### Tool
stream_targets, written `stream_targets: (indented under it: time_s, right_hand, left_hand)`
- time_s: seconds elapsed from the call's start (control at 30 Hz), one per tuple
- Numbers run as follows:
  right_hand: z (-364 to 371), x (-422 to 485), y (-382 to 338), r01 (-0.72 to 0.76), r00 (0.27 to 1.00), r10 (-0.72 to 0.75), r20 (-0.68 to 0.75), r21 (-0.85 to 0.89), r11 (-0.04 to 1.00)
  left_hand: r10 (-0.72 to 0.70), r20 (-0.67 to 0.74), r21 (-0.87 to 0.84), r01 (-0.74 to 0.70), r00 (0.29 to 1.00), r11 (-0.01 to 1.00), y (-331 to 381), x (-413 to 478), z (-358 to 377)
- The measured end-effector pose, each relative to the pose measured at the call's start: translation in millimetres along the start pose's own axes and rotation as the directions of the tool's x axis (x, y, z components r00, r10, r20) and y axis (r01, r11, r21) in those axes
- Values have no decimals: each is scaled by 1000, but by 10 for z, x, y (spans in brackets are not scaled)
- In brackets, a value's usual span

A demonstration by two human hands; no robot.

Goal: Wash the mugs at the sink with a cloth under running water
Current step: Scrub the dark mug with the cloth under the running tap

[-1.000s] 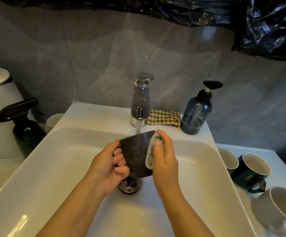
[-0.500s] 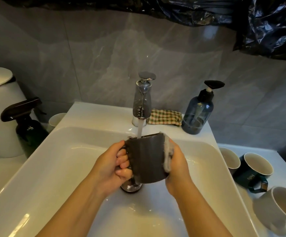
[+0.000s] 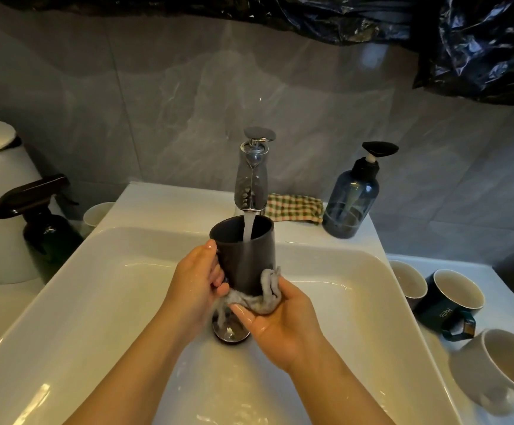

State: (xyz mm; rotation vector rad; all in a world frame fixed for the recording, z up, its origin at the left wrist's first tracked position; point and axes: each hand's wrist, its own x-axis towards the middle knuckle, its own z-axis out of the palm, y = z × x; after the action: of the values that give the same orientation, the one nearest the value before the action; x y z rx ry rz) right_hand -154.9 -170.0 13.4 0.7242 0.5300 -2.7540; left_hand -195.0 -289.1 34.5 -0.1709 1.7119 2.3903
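A dark mug (image 3: 245, 259) stands upright over the white sink (image 3: 357, 302), its mouth under the chrome tap (image 3: 251, 182). Water runs from the tap into the mug. My left hand (image 3: 197, 289) grips the mug by its handle side. My right hand (image 3: 280, 320) lies palm up below the mug and holds a wet grey cloth (image 3: 265, 294) against the mug's base and lower right side. Part of the cloth hangs down toward the drain (image 3: 229, 331).
Three mugs sit on the right counter: a cream one (image 3: 407, 280), a dark green one (image 3: 452, 299) and a grey one (image 3: 501, 369). A blue pump bottle (image 3: 351, 197) and a checked cloth (image 3: 294, 208) stand behind the sink. A spray bottle (image 3: 42, 222) and a white cup (image 3: 97, 214) are at left.
The mug has turned from lying sideways to upright with its mouth under the stream. My right hand with the cloth has slid from the mug's side down beneath its base.
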Motion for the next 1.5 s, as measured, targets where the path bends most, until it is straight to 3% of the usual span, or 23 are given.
stream_targets:
  time_s: [0.13,0.23,0.3,0.4,0.47,0.53,0.63,0.7,0.73,0.8,0.83,0.9,1.07,1.1,1.13,1.17,1.23,1.27,1.3,1.33,1.37,1.4,1.5]
  right_hand:
    - [54,12,-64,208,971,-214,-108,-66,976]
    - [34,-38,-123,143,974,-176,-140,-219,965]
    - [28,-46,-132,94,952,-187,-241,-352,931]
    - [99,-24,-169,104,862,-394,-318,-650,753]
    - [153,-45,-203,242,797,-568,-206,-753,612]
    - [152,-148,-169,450,714,-697,68,-808,382]
    - [88,-179,-41,560,625,-628,465,-827,-55]
    - [47,-88,-31,536,610,-593,527,-825,-182]
    - [45,-46,-60,498,624,-580,523,-839,-221]
    - [82,-52,-120,376,744,-477,467,-884,-278]
    - [113,-78,-137,316,836,-362,413,-901,-298]
    - [163,-82,-161,228,938,-161,307,-897,-379]
    - [366,-29,-199,202,954,-15,298,-683,-702]
    - [380,-20,-195,199,950,-30,309,-678,-708]
    - [371,-6,-191,213,942,-62,330,-730,-650]
    - [362,16,-169,230,940,-104,325,-829,-510]
    - [402,2,-137,217,966,-142,218,-976,-20]
    - [412,6,-148,187,980,-112,165,-957,224]
    - [412,16,-176,151,988,-68,136,-908,391]
    - [406,10,-209,132,991,-28,134,-885,447]
    - [403,-14,-257,135,989,5,149,-908,396]
    - [391,-35,-308,153,985,40,169,-952,264]
    - [424,-85,-378,181,982,120,147,-915,-359]
  left_hand:
    - [-61,164,90,46,985,995,130,-42,-104]
    - [-136,256,166,95,957,982,159,-96,-105]
    - [-134,209,228,85,969,970,133,-92,-82]
    - [-56,164,370,-9,985,929,120,-63,-89]
    - [-16,173,481,-71,985,874,122,-41,-147]
    - [2,187,551,-107,982,828,107,-32,-201]
    - [18,214,535,-133,977,834,75,-21,-208]
    - [33,243,531,-161,969,832,59,-21,-190]
    - [53,262,555,-195,963,808,47,-22,-181]
    - [98,300,607,-270,949,747,18,-26,-175]
    - [116,316,623,-298,942,724,3,-29,-175]
    - [135,342,636,-334,930,695,-25,-37,-171]
    - [166,396,650,-403,903,644,-44,-43,-174]
    - [178,401,647,-416,899,640,-42,-34,-183]
    - [194,400,639,-424,896,642,-41,-25,-193]
    - [213,394,631,-431,894,645,-47,-15,-207]
    - [249,378,633,-446,891,633,-68,-8,-218]
    - [270,371,640,-456,888,619,-78,-5,-219]
    - [296,366,640,-469,882,608,-82,0,-222]
    - [319,361,635,-482,876,604,-75,4,-230]
    - [337,353,627,-488,873,607,-58,10,-242]
    - [343,344,624,-486,874,612,-41,17,-254]
    - [318,351,623,-473,881,623,-20,24,-247]
